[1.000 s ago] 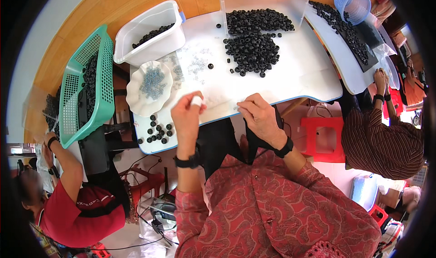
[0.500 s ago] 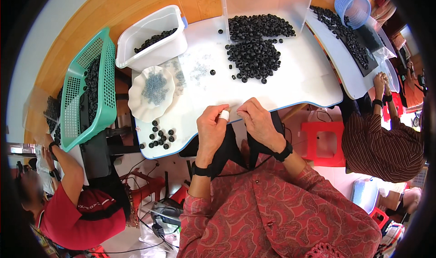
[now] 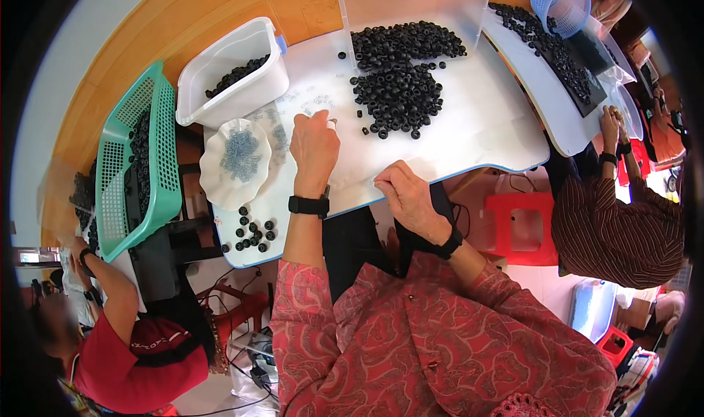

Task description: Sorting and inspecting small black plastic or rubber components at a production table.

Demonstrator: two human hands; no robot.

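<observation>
Across the left part of the white tabletop [image 3: 469,134], the left hand [image 3: 315,138] reaches forward, palm down, its bent fingertips at the near edge of a scatter of small clear pieces [image 3: 317,101]; a white cover [image 3: 331,124] wraps one finger. Whether this hand grips a piece cannot be told, since its back hides the grasp. The right hand [image 3: 407,197] lies farther right, above the near edge of the tabletop, thumb and forefinger drawn together in a pinch; anything between them is too small to tell. Left of the left hand stands a cream dish with a wavy rim [image 3: 213,178], which holds a mound of bluish clear pieces [image 3: 240,155]. Just nearer, a loose group of black ring-shaped pieces [image 3: 253,233] lies at the left corner. At the far left is a white tub [image 3: 246,98] with black pieces inside; a green basket [image 3: 167,189] stands farther left. Beyond the right hand, a large black heap [image 3: 400,98] extends to a translucent box [image 3: 414,6] at the far side.
</observation>
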